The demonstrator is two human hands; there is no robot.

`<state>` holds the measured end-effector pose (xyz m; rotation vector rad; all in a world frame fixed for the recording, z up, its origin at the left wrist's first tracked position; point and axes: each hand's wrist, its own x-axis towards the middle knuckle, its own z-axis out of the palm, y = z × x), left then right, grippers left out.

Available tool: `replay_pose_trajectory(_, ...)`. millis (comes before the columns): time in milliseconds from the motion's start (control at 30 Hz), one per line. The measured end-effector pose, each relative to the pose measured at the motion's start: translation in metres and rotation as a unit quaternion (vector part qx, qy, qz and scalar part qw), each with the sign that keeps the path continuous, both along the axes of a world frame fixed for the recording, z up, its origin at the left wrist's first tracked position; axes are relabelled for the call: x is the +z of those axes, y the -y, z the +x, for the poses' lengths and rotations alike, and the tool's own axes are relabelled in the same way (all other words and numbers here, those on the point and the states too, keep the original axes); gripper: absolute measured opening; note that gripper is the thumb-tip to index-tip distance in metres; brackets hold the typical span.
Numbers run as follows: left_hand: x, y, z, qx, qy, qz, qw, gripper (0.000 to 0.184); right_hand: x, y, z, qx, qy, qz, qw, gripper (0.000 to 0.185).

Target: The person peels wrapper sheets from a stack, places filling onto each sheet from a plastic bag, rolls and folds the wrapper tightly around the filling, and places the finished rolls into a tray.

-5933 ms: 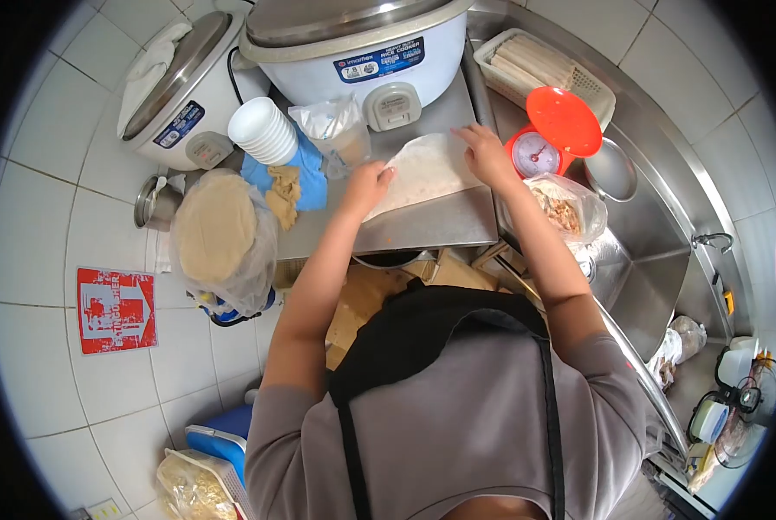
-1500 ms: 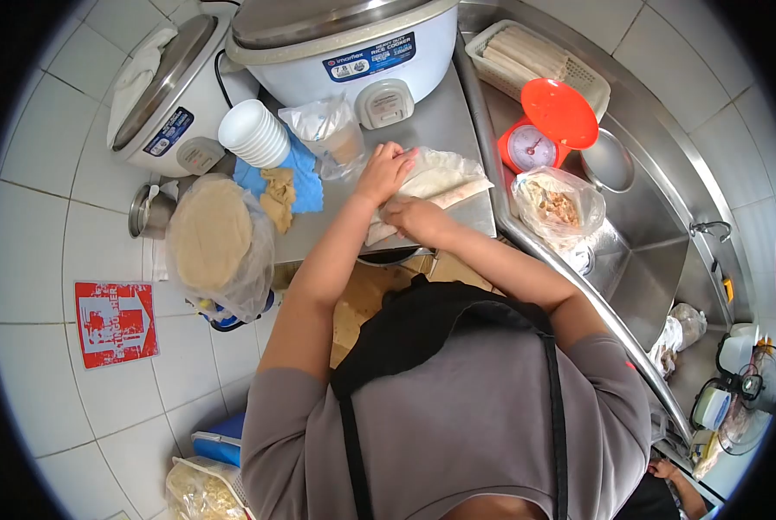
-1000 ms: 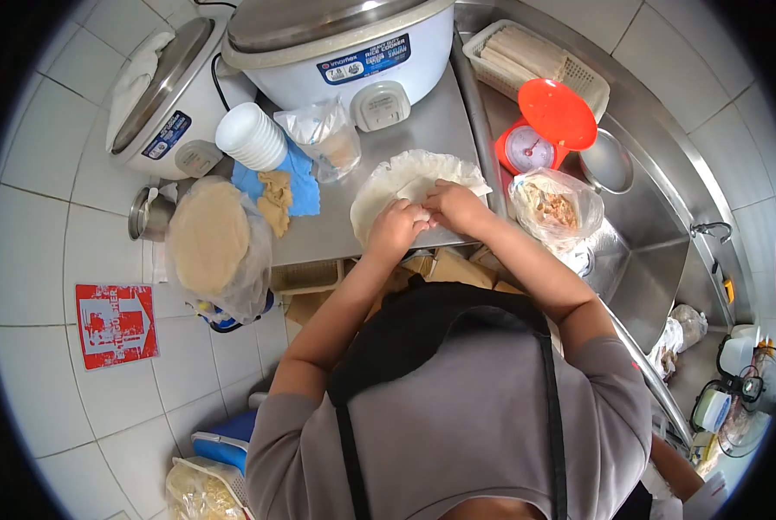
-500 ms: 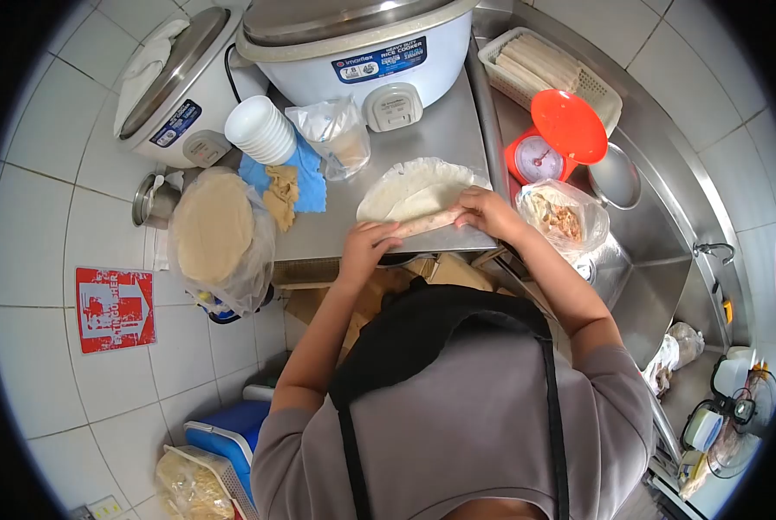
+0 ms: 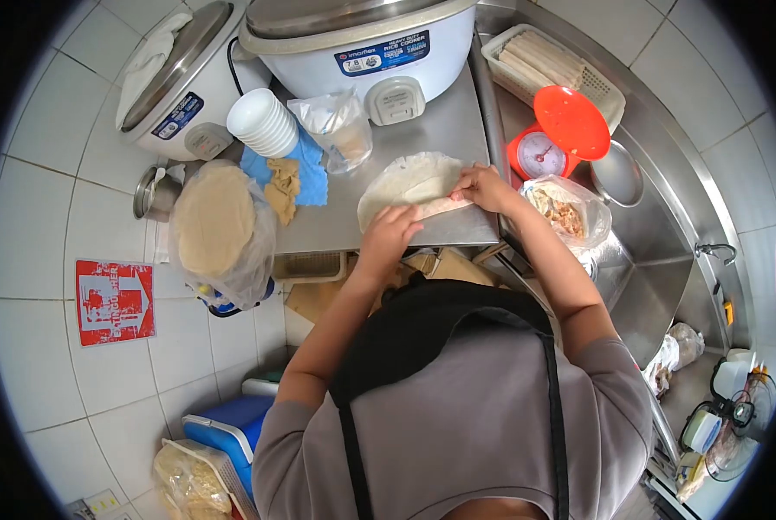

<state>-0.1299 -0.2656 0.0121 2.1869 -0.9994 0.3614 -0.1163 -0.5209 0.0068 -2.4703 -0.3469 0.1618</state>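
A thin round spring roll wrapper (image 5: 411, 176) lies on the steel table, its near edge rolled into a tube around a filling that is mostly hidden. My left hand (image 5: 389, 234) presses its fingers on the left part of the roll. With bent fingers, my right hand (image 5: 487, 189) grips the roll's right end. To the right is a plastic bag of chopped filling (image 5: 564, 215). At the table's left edge, a stack of round wrappers (image 5: 213, 221) rests on a plastic bag.
Two rice cookers (image 5: 388, 61) (image 5: 175, 95) stand at the back and left. Nearby are white bowls (image 5: 262, 126), a blue cloth (image 5: 312, 173) and a bagged container (image 5: 340, 134). A red scale (image 5: 541, 154) and a basket of finished rolls (image 5: 609, 97) stand right, beside a steel sink (image 5: 652, 286).
My left hand has moved right and slightly up along the roll, closer to my right hand. The right hand has shifted up a little, and the near edge is folded further over.
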Motion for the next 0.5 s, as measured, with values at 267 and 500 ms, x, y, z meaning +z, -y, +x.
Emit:
replay_pose_trajectory(267, -0.008, -0.001, 0.015, -0.020, -0.074, -0.020, 0.997, 0.022, 0.020, -0.025, -0.006, 0.013, 0.092, 0.022, 0.995, 0.011)
replay_pose_trajectory(500, -0.004, 0.009, 0.018, 0.024, 0.006, 0.011, 1.000, 0.024, -0.004, -0.041, 0.009, 0.018, 0.064, 0.119, 0.991, 0.011)
